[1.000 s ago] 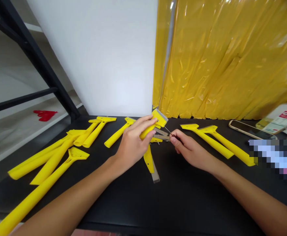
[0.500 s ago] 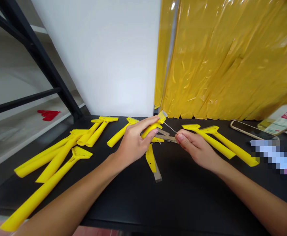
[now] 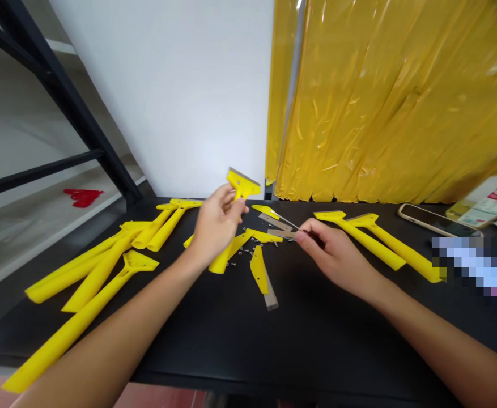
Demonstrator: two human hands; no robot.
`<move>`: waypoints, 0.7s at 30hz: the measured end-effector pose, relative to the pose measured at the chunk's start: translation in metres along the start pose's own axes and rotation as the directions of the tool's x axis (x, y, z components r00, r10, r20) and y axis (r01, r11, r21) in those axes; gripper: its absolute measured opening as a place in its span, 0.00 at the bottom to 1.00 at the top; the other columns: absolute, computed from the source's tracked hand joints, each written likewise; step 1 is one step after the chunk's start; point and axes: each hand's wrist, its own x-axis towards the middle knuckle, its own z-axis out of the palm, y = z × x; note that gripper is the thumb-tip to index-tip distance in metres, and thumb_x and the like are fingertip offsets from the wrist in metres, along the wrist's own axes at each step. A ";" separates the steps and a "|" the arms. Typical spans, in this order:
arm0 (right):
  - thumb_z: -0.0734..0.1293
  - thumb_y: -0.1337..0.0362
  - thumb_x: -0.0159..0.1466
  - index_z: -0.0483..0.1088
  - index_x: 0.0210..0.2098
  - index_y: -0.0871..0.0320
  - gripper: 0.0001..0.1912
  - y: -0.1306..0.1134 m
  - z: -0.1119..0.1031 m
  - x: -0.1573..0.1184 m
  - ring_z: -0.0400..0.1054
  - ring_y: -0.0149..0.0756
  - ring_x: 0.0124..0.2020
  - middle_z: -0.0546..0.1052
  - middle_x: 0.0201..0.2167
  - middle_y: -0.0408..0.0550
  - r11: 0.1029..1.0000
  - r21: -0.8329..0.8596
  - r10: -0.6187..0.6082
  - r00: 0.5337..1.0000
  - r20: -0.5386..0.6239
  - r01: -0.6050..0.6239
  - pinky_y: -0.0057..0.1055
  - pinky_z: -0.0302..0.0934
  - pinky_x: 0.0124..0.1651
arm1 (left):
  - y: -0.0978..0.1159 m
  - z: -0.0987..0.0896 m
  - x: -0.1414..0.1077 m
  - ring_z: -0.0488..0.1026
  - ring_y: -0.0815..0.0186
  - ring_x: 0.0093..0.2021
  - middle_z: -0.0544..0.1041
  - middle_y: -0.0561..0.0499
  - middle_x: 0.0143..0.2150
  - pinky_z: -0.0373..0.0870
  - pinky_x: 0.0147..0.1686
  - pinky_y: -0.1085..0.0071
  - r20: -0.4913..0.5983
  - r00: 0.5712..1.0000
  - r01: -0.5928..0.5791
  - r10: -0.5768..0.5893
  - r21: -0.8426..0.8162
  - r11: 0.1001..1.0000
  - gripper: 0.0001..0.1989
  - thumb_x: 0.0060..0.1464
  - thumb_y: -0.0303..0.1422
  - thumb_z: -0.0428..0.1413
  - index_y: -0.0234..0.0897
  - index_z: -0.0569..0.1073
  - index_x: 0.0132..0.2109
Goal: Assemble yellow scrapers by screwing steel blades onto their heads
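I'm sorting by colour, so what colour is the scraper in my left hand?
The scraper is bright yellow, seen best in the head view.

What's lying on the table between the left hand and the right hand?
In the head view, loose yellow pieces, grey strips and small screws lie on the table between the left hand and the right hand.

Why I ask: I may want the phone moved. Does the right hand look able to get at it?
Probably yes: nothing covers the phone, and only two yellow scrapers lie between. But the right hand holds a thin metal tool, which could hamper its grip.
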 end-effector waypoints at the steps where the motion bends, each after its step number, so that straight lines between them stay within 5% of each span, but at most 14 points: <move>1: 0.63 0.47 0.70 0.59 0.28 0.54 0.21 0.001 0.003 -0.001 0.54 0.31 0.26 0.61 0.24 0.38 0.999 0.020 0.027 1.000 -0.016 -0.027 0.30 0.49 0.28 | 0.002 -0.002 0.003 0.78 0.64 0.33 0.81 0.43 0.41 0.73 0.30 0.70 -0.004 0.997 0.080 -0.080 -0.086 0.993 0.10 0.60 0.31 0.58 0.34 0.72 0.48; 4: 0.59 0.44 0.71 0.53 0.22 0.54 0.27 0.006 0.009 -0.001 0.51 0.29 0.21 0.56 0.20 0.38 0.984 0.135 0.119 0.992 -0.037 -0.113 0.30 0.48 0.25 | 0.009 -0.005 0.007 0.72 0.71 0.24 0.80 0.47 0.33 0.69 0.27 0.73 0.066 0.957 0.289 -0.282 -0.240 0.927 0.04 0.58 0.29 0.60 0.35 0.72 0.39; 6: 0.54 0.46 0.74 0.60 0.22 0.55 0.28 0.010 0.013 0.001 0.58 0.31 0.23 0.63 0.21 0.41 0.987 0.135 0.085 0.996 -0.022 -0.082 0.31 0.55 0.29 | 0.014 -0.006 0.007 0.71 0.72 0.23 0.80 0.48 0.32 0.69 0.26 0.72 0.097 0.935 0.355 -0.341 -0.287 0.890 0.04 0.57 0.30 0.61 0.36 0.72 0.38; 10: 0.59 0.57 0.74 0.76 0.44 0.54 0.15 0.015 0.028 0.008 0.72 0.40 0.41 0.78 0.39 0.50 0.976 -0.077 -0.198 0.978 0.068 0.203 0.36 0.64 0.46 | 0.020 -0.012 0.008 0.71 0.70 0.23 0.79 0.49 0.31 0.69 0.28 0.70 0.092 0.948 0.320 -0.306 -0.298 0.899 0.04 0.57 0.30 0.61 0.37 0.73 0.39; 12: 0.62 0.61 0.72 0.77 0.49 0.53 0.13 0.017 0.040 0.013 0.71 0.39 0.39 0.77 0.37 0.49 0.952 -0.193 -0.224 0.970 0.097 0.239 0.35 0.64 0.44 | 0.022 -0.016 0.010 0.71 0.70 0.23 0.79 0.49 0.30 0.69 0.28 0.70 0.130 0.946 0.323 -0.297 -0.297 0.899 0.04 0.58 0.30 0.61 0.36 0.73 0.40; 21: 0.68 0.65 0.68 0.82 0.36 0.55 0.08 0.025 0.065 0.035 0.66 0.34 0.31 0.72 0.27 0.44 0.935 -0.288 -0.188 0.978 0.095 0.208 0.32 0.58 0.37 | 0.013 -0.016 0.011 0.76 0.67 0.32 0.77 0.48 0.33 0.70 0.28 0.74 0.282 0.936 0.310 -0.212 -0.371 0.876 0.05 0.56 0.27 0.62 0.35 0.73 0.38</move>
